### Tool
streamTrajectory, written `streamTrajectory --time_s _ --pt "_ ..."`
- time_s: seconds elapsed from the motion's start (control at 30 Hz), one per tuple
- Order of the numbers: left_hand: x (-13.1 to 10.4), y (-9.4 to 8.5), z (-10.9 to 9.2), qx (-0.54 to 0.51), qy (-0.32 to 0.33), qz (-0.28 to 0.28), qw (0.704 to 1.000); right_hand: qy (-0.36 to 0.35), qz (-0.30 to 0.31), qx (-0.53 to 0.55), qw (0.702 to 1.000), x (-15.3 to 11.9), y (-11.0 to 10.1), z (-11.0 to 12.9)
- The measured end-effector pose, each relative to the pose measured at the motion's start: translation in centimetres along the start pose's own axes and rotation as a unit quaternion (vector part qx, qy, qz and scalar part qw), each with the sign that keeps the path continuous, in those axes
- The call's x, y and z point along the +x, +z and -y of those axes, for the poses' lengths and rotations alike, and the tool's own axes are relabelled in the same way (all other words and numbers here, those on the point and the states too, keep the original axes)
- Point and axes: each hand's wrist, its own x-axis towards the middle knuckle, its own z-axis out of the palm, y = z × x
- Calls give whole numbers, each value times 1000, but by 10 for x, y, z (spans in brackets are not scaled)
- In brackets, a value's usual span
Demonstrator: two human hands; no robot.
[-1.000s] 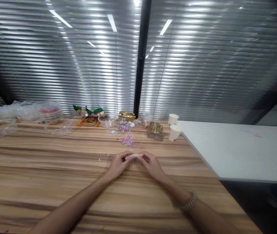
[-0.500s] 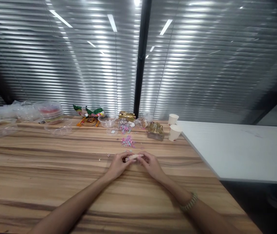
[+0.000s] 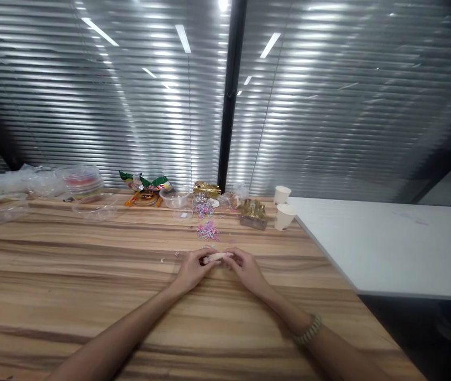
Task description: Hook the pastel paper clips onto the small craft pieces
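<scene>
My left hand and my right hand meet on the wooden table, fingertips together. Between them they pinch a small pale, pinkish item; it is too small to make out what it is. A beaded bracelet sits on my right wrist. Just beyond my fingers lies a small pile of pink and blue bits, with a few loose ones scattered to the left.
Along the back edge stand clear plastic bowls, snack wrappers, gold packets and two paper cups. Clear lidded containers crowd the far left. A white table adjoins on the right, before window blinds.
Both hands have stayed put on the table, with only slight finger movement around the small item. Nothing else has moved.
</scene>
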Motion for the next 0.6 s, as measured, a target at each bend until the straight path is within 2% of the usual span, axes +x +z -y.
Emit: streamTrajectory --time_s 0.33,0.6 --pt "0 -1 -4 -2 2 -1 1000 2 4 17 1000 0 0 2" --pt "-1 0 0 10 1 -9 1000 2 8 29 1000 0 0 3"
